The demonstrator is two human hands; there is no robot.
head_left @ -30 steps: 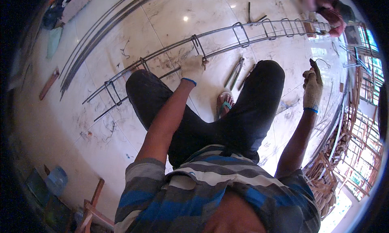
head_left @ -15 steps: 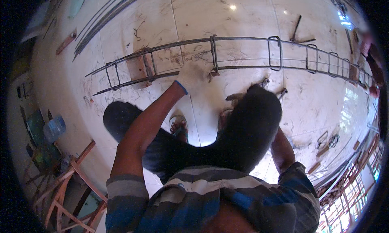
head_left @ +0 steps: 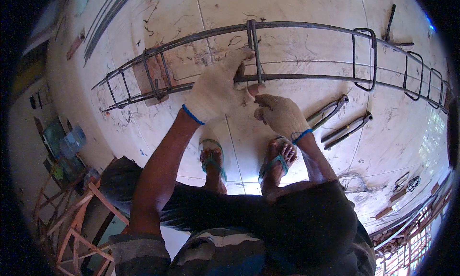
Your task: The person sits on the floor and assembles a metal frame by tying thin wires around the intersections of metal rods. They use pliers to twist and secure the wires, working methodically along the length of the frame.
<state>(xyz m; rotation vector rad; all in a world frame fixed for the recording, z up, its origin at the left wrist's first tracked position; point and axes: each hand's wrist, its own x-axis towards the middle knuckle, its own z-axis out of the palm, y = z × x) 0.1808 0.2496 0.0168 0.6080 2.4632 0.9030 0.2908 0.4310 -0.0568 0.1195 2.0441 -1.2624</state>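
A long steel rebar cage [head_left: 306, 77] lies across the floor ahead of me, its rods joined by rectangular stirrups. My left hand [head_left: 215, 86], in an off-white glove with a blue cuff, lies over the near rod, its fingers bent around the bar beside a pair of stirrup legs [head_left: 256, 50]. Just on the near side of that joint is my right hand [head_left: 282, 114], gloved alike, its fingers curled in close to the left; whatever they pinch is hidden. A small reddish-brown piece [head_left: 257, 88] shows between the hands.
Two pairs of pincers [head_left: 328, 110] lie right of my right hand. Under the cage's left part sits a wooden board [head_left: 149, 82]. Loose rods [head_left: 108, 22] lie far left, wire scraps are scattered about, and a wooden frame [head_left: 79, 218] stands near left.
My right hand has come out from behind my right knee to the joint beside the left hand. The knee has swung back, uncovering the pincers. My left hand stays at the near rod.
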